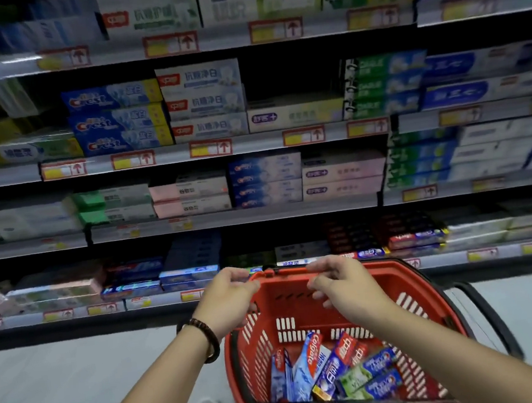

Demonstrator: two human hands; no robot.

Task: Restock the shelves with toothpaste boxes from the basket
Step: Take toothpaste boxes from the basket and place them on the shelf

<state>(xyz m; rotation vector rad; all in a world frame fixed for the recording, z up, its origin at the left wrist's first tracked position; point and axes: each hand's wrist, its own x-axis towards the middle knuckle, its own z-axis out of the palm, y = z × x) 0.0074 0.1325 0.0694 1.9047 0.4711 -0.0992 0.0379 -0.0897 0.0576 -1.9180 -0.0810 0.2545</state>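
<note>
left hand (pixel 231 289), right hand (pixel 337 282): fingers loosely curled at basket (pixel 288 309) far rim, grip unclear | toothpaste boxes (pixel 333 370): basket bottom, below both hands | shelves (pixel 253 145): beyond, stocked

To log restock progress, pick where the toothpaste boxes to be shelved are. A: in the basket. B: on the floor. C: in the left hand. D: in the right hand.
A: the boxes lie in the bottom of the basket, and the left hand and right hand at its far rim hold no box.
</note>
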